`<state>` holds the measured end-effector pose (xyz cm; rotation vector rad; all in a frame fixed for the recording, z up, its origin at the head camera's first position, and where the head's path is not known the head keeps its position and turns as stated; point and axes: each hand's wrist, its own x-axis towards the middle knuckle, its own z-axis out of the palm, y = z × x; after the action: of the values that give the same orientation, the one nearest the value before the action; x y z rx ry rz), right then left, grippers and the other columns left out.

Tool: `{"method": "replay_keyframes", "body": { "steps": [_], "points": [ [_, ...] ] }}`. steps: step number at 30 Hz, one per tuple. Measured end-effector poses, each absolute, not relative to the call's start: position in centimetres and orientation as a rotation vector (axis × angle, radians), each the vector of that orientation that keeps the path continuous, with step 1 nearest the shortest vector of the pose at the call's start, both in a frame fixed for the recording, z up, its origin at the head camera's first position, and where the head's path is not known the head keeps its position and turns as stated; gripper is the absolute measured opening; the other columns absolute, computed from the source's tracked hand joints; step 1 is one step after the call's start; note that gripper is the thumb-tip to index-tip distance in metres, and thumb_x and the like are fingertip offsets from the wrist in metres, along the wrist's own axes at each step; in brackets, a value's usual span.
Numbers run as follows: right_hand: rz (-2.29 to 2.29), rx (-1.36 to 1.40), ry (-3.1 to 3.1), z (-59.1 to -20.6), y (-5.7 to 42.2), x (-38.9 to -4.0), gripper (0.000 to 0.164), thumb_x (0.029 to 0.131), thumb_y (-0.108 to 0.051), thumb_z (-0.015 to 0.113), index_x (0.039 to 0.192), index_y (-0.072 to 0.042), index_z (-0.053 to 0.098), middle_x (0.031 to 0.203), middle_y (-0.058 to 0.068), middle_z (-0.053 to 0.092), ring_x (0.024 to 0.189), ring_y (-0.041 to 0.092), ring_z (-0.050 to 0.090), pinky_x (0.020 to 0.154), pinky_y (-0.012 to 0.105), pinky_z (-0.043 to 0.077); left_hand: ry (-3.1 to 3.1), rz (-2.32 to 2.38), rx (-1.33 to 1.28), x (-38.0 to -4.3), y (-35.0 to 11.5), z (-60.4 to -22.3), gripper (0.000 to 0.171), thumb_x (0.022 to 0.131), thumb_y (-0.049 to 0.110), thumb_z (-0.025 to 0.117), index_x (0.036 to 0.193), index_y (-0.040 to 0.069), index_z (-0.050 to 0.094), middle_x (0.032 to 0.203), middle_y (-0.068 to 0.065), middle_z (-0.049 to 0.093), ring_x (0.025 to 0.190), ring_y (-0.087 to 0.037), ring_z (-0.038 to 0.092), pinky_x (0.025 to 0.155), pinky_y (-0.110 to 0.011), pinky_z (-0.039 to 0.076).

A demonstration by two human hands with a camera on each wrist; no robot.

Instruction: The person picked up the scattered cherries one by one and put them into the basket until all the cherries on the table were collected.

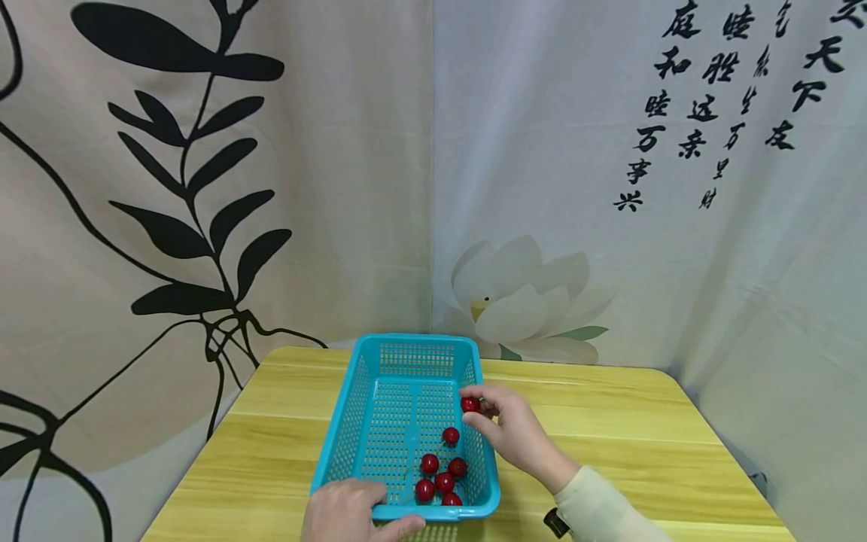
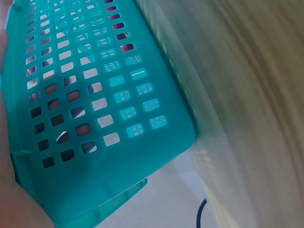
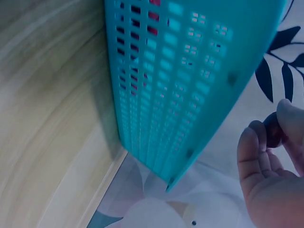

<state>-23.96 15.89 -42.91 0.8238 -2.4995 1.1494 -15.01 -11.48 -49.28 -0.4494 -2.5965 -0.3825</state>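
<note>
A blue plastic basket (image 1: 418,339) with grid walls stands on the wooden table. My left hand (image 1: 345,512) grips its near-left corner, fingers over the rim and thumb along the front edge; in the left wrist view part of that hand (image 2: 21,204) lies against the basket wall (image 2: 156,147). Between the thumb and fingers of my right hand (image 1: 515,433) is a dark red cherry (image 1: 470,404), pinched above the basket's right rim. The right wrist view shows this cherry (image 3: 272,130) in shadow. Several other cherries (image 1: 430,464) lie in the basket's near right part, some with thin stems.
The yellow wood-grain table (image 1: 596,436) extends on both sides of the basket. Behind it hangs a pale cloth (image 1: 352,188) printed with black leaves, a lotus flower and writing. A dark band (image 1: 557,522) is on the right wrist beside a light sleeve (image 1: 603,504).
</note>
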Motion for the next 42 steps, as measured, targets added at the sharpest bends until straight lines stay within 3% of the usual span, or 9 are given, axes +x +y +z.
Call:
{"method": "replay_keyframes", "body": {
  "steps": [14,23,32,42],
  "points": [
    [1.095,1.089,-2.546,-44.0,13.4,-22.6,0.034,0.089,-0.011,0.074,0.121,-0.018,0.066,0.102,-0.006,0.064,0.078,0.004,0.056,0.069,0.025,0.054,-2.489,-0.385,-0.464,-15.2,-11.5,-49.7,0.065,0.068,0.09,0.053,0.049,0.034,0.026,0.047,0.016,0.016,0.038,-0.004,0.015,0.039,-0.024,0.014],
    [1.007,1.2,-2.597,-44.8,12.1,-22.3,0.032,0.092,-0.019,0.072,0.123,-0.024,0.064,0.109,-0.009,0.063,0.08,0.001,0.054,0.069,0.026,0.053,-2.455,-0.388,-0.468,-15.2,-11.5,-49.7,0.066,0.068,0.089,0.054,0.049,0.033,0.025,0.047,0.017,0.014,0.037,-0.003,0.013,0.038,-0.024,0.012],
    [0.863,1.309,-2.63,-45.3,11.1,-22.4,0.031,0.092,-0.013,0.071,0.122,-0.02,0.065,0.115,-0.004,0.062,0.098,0.004,0.056,0.08,0.026,0.053,-2.426,-0.411,-0.475,-15.3,-11.5,-50.0,0.067,0.069,0.088,0.056,0.048,0.032,0.024,0.046,0.017,0.013,0.036,-0.003,0.012,0.038,-0.023,0.011],
    [0.666,1.304,-2.793,-45.4,10.4,-22.5,0.03,0.093,-0.016,0.071,0.122,-0.024,0.065,0.116,-0.007,0.06,0.1,0.004,0.054,0.083,0.026,0.051,-2.439,-0.402,-0.454,-15.3,-11.5,-50.0,0.068,0.068,0.089,0.055,0.048,0.032,0.024,0.046,0.016,0.013,0.036,-0.003,0.012,0.038,-0.024,0.011]
  ]
}}
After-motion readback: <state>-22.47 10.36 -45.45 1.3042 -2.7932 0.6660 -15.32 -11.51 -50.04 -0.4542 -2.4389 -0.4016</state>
